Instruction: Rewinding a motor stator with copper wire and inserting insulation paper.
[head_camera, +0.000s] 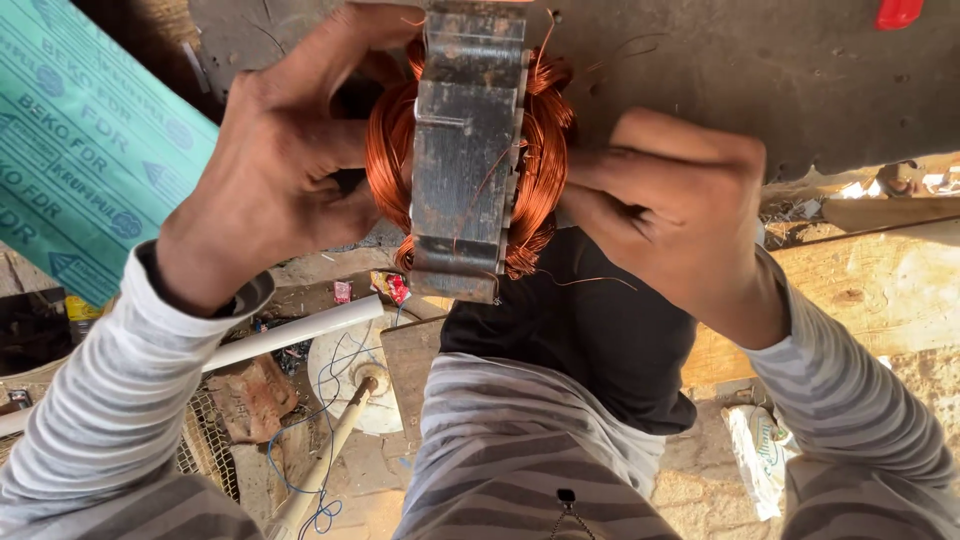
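Here the person holds a motor stator (468, 150) up between both hands, edge-on to the head camera, so that the grey, scuffed stack of steel laminations shows as an upright block in the upper middle of the view. Copper windings (390, 150) bulge out from both flat faces of the stack, bright orange-red loops on the left and on the right.

The left hand (280, 170) wraps around the left side, its fingers curled over the copper coil and its thumb reaching up along the top toward the steel block. The right hand (670, 210) is bunched against the right side, its fingers drawn together and pressed into the windings there; whether they pinch a single strand cannot be told. A thin loose copper wire (590, 281) trails out from the bottom of the coil toward the right wrist.

Both arms wear grey-and-white striped sleeves (110, 400), and the same striped cloth covers the knees below, with a black garment (590, 330) between them.

Behind the stator lies a dark grey slab (780, 80), with a small red object (898, 12) at the top right edge. A green printed sheet (80, 150) lies at the left. Lower down, a white pipe (300, 335), a blue wire (325, 420) and a wooden plank (870, 290) lie on the littered ground.
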